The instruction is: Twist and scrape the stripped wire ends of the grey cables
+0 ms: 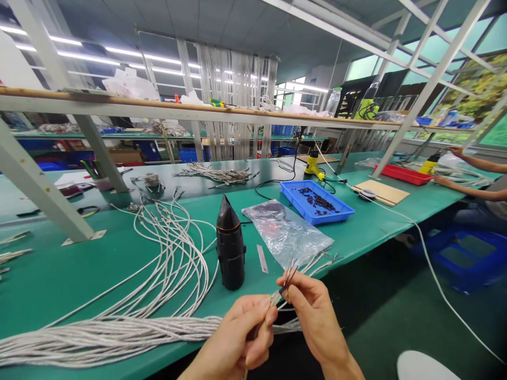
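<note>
My left hand (247, 330) is closed around a pale cable (274, 298) near its end, thumb on top. Close by on the right, my right hand (315, 309) pinches the black part at the cable's tip, where thin coloured wires (292, 271) fan out. Whether the black part is a separate sleeve is too small to tell. Behind my hands lie a clear plastic bag (293, 232) and a small flat metal strip (262, 258). An upright black object with a pointed top (231, 253) stands left of the strip.
A thick bundle of grey-white cables (99, 340) runs along the front edge, with looser cables (174, 253) behind. A blue tray (344, 213) holds small black pieces. A yellow heat gun (314, 166) stands beyond it. Another person's arms (475, 179) are at far right near a red tray (404, 175).
</note>
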Demonstrator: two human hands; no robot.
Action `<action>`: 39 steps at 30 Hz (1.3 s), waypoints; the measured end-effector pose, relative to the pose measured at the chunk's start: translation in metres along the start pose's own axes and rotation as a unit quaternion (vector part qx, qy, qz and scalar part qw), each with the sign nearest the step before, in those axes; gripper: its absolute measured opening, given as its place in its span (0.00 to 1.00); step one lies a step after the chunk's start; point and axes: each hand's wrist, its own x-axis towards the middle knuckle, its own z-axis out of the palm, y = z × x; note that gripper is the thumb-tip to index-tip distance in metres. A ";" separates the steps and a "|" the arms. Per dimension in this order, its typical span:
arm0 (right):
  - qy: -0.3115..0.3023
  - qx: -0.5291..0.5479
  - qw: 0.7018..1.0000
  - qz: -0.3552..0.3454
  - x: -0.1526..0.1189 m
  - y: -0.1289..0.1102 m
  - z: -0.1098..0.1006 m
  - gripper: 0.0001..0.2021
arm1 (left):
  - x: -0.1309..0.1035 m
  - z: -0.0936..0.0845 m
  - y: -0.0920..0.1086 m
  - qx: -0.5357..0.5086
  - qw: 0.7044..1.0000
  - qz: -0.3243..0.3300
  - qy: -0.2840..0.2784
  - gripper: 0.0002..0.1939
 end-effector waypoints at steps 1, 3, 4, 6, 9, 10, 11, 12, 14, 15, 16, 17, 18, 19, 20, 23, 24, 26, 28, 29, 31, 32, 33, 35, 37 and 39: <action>-0.005 0.003 1.000 0.006 0.000 0.001 -0.001 0.06 | 0.000 -0.002 -0.001 -0.011 1.000 -0.004 -0.016 0.16; -0.014 0.009 1.000 0.014 0.001 0.002 -0.002 0.04 | 0.001 -0.005 -0.003 -0.029 0.999 -0.013 -0.043 0.16; -0.018 0.011 1.000 0.015 0.001 0.003 -0.003 0.03 | 0.001 -0.007 -0.003 -0.035 0.998 -0.016 -0.050 0.16; -0.028 0.016 0.999 0.013 0.002 0.004 -0.004 0.02 | 0.002 -0.007 -0.003 -0.036 0.998 -0.019 -0.050 0.16; -0.040 0.025 0.999 0.000 0.004 0.006 -0.004 0.03 | 0.001 -0.004 -0.001 -0.014 0.999 -0.020 -0.036 0.18; -0.041 0.029 0.999 -0.005 0.004 0.007 -0.003 0.04 | 0.000 -0.002 0.000 -0.003 0.999 -0.018 -0.027 0.18; -0.042 0.035 0.998 -0.011 0.005 0.008 -0.002 0.05 | 0.000 -0.001 0.000 0.013 1.000 -0.015 -0.015 0.19; -0.042 0.042 0.998 -0.015 0.005 0.009 -0.001 0.06 | -0.001 0.001 0.000 0.034 0.999 -0.009 0.001 0.19; -0.042 0.062 0.997 -0.020 0.004 0.011 0.001 0.08 | -0.002 0.003 -0.001 0.081 0.996 0.008 0.047 0.21; -0.041 0.072 0.996 -0.021 0.003 0.012 0.002 0.09 | -0.002 0.004 -0.002 0.102 0.992 0.018 0.070 0.21; -0.039 0.078 0.996 -0.021 0.003 0.013 0.003 0.10 | -0.003 0.005 -0.004 0.118 0.989 0.024 0.086 0.22; -0.035 0.079 0.996 -0.018 0.002 0.015 0.003 0.10 | -0.003 0.005 -0.004 0.129 0.987 0.028 0.094 0.22; -0.029 0.076 0.997 -0.014 0.001 0.016 0.003 0.09 | -0.003 0.004 -0.005 0.136 0.986 0.030 0.097 0.22; -0.021 0.072 0.997 -0.007 0.000 0.017 0.003 0.07 | -0.004 0.004 -0.005 0.142 0.985 0.031 0.095 0.22; -0.014 0.065 0.998 0.001 0.000 0.017 0.002 0.05 | -0.004 0.003 -0.005 0.150 0.984 0.032 0.090 0.21; -0.005 0.029 1.000 0.008 -0.001 0.016 -0.002 0.04 | -0.004 0.000 -0.005 0.183 0.979 0.037 0.084 0.21; -0.008 0.015 1.000 0.003 -0.001 0.015 -0.003 0.03 | -0.005 0.000 -0.005 0.194 0.977 0.037 0.085 0.20; -0.016 -0.002 1.000 -0.005 0.000 0.012 -0.004 0.02 | -0.007 0.002 -0.005 0.223 0.968 0.044 0.103 0.19; -0.021 0.004 1.000 -0.004 -0.001 0.011 -0.004 0.02 | -0.008 0.006 -0.006 0.264 0.954 0.061 0.130 0.18; -0.023 0.011 1.000 -0.001 -0.001 0.011 -0.004 0.02 | -0.009 0.008 -0.007 0.288 0.944 0.071 0.140 0.18; -0.020 0.019 1.000 0.001 -0.003 0.014 -0.006 0.03 | -0.009 0.011 -0.007 0.333 0.925 0.093 0.155 0.18; -0.014 0.020 1.000 0.001 -0.004 0.016 -0.007 0.05 | -0.009 0.011 -0.008 0.351 0.916 0.103 0.163 0.18; -0.008 0.019 1.000 0.000 -0.005 0.018 -0.009 0.07 | -0.008 0.012 -0.008 0.367 0.907 0.112 0.173 0.18; 0.003 0.019 1.000 -0.001 -0.005 0.021 -0.011 0.09 | -0.007 0.011 -0.008 0.390 0.892 0.125 0.193 0.17; 0.004 0.018 1.000 -0.005 -0.005 0.022 -0.013 0.09 | -0.006 0.010 -0.009 0.400 0.882 0.135 0.208 0.16; -0.001 0.013 1.000 -0.012 -0.005 0.019 -0.012 0.07 | -0.006 0.009 -0.009 0.398 0.880 0.141 0.216 0.15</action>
